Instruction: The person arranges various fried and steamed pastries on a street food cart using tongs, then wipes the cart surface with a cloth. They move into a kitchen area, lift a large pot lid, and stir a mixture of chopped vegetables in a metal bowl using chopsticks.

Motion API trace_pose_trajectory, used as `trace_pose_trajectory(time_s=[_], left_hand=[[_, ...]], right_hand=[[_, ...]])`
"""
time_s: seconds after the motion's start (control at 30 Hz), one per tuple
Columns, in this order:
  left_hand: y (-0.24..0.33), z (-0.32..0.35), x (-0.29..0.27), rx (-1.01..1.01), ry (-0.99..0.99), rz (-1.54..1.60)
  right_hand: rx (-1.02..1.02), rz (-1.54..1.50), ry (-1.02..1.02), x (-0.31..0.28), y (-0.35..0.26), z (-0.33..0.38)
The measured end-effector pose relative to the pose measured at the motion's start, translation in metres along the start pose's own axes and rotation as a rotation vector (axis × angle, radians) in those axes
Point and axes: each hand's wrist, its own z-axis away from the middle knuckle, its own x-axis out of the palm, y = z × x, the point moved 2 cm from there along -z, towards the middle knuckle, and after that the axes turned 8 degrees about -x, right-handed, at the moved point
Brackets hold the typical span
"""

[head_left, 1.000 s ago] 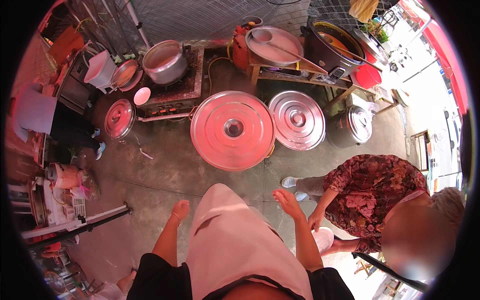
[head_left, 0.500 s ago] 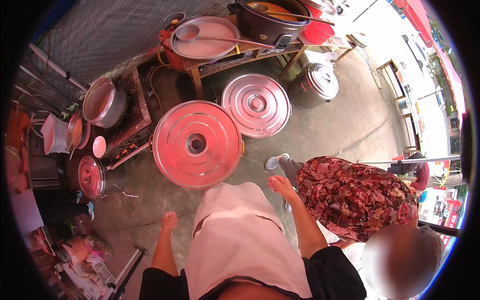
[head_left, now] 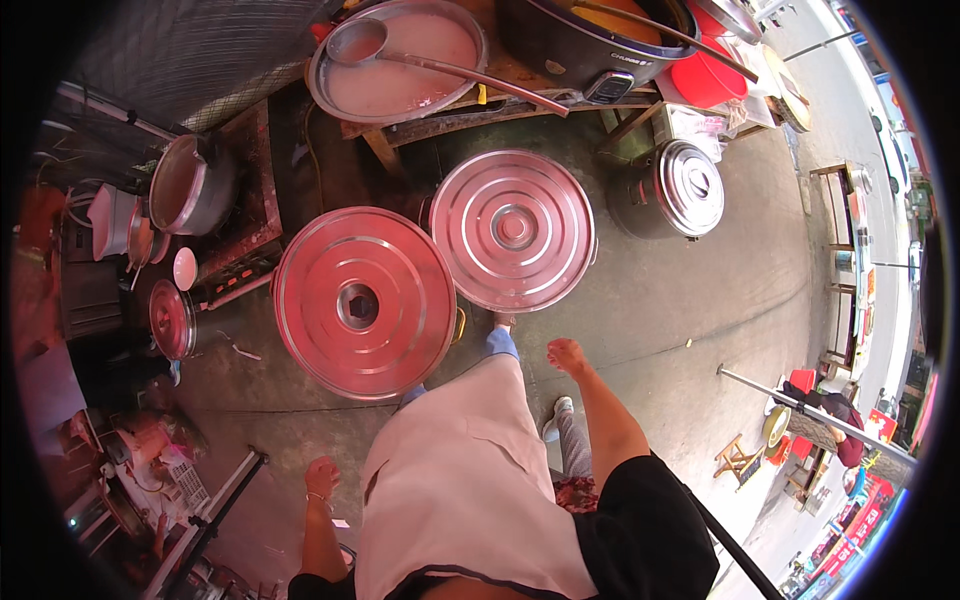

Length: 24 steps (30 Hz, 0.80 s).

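Note:
My left hand [head_left: 322,478] hangs empty at my side, fingers loosely bent, with a thin bracelet on the wrist. On the other side my right hand [head_left: 567,356] is held out in the air, also empty, its fingers slightly curled. Neither hand touches anything. Closest ahead of me stands a big round pot with a ringed metal lid [head_left: 365,300], tinted red by the light. Beside it, nearer my right hand, is a second large pot with a similar lid [head_left: 514,230]. A pale apron [head_left: 450,470] covers my front.
A wooden table at the back bears a wide basin [head_left: 400,95] of milky liquid with a ladle, a dark cooker [head_left: 560,60] and a red bucket [head_left: 708,75]. A lidded pot [head_left: 690,188] stands right; an open pot [head_left: 192,185] left. A metal pole [head_left: 215,510] rises lower left.
I have stepped forward, so the table and lidded pots look closer. The person in the floral top, at my right before, is now mostly hidden behind my right arm. Both hands swung slightly and stay empty.

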Motion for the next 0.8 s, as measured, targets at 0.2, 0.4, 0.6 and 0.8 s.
trace_pose_trajectory(time_s=[0.2,0.4,0.6,0.8], left_hand=[[-0.068,0.103,0.075,-0.263,-0.102,0.045],[-0.066,0.156,0.136,-0.312,-0.041,0.287],[-0.104,0.162,0.193,-0.357,-0.121,0.361],[-0.098,0.163,0.251,-0.286,-0.112,0.247]], right_hand=[[-0.366,0.461,0.230,-0.041,-0.096,-0.158],[-0.562,0.724,0.219,-0.019,-0.198,-0.244],[-0.620,0.890,0.174,-0.006,-0.236,-0.261],[-0.669,1.011,0.154,-0.030,-0.243,-0.228]])
